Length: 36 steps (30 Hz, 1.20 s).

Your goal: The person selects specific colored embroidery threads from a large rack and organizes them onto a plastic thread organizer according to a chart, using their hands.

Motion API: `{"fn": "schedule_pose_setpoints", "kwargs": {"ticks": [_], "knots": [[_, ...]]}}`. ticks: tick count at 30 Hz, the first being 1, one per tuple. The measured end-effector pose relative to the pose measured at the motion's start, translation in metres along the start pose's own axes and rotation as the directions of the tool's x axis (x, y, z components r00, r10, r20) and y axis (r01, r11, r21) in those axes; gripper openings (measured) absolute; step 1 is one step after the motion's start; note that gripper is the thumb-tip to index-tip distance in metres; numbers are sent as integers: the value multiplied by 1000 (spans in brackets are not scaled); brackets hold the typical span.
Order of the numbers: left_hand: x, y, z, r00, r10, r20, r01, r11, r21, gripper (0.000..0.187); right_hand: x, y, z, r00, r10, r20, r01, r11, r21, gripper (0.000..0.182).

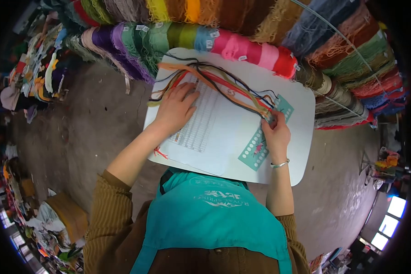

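A white board point(287, 160) in front of me bears a printed sheet point(201, 123) with a table on it. My left hand point(176, 107) lies on the sheet's upper left, fingers spread, near the left ends of several coloured yarn strands point(219, 82). The strands, orange, red, olive and dark, arch across the board to the right. There my right hand point(276, 132) pinches their ends against a green card point(249, 155) with a row of white holes down each side. The fingertips partly hide the card's middle.
Racks of coloured yarn skeins point(228, 45) hang just beyond the board. More yarn point(50, 73) hangs at the left. A cardboard box point(68, 214) stands low at the left. Red thread bits point(160, 154) lie at the board's left edge.
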State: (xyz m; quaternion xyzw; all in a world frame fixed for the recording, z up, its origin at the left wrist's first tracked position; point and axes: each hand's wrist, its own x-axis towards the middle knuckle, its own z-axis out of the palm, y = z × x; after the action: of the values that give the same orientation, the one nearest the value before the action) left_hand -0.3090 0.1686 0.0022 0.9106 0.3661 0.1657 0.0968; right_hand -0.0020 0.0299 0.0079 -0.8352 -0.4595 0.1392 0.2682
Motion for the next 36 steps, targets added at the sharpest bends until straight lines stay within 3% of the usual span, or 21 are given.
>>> {"fn": "schedule_pose_setpoints", "kwargs": {"ticks": [13,25,33,36], "knots": [[4,-57,-4,988,124,-94,-129,990,-49,39,-30,-70,56,967,206,-153,-219,973,-73,40],[-3,-55,1,989,129,-79,-128,992,21,37,-42,-80,60,975,148,-165,-159,986,-56,38],[-5,-50,3,971,142,-190,-142,990,13,35,-48,-80,62,978,99,-181,-114,991,-74,35],[-3,-48,3,978,162,-131,-151,985,87,36,-49,-83,61,977,101,-189,-116,991,-73,35]]}}
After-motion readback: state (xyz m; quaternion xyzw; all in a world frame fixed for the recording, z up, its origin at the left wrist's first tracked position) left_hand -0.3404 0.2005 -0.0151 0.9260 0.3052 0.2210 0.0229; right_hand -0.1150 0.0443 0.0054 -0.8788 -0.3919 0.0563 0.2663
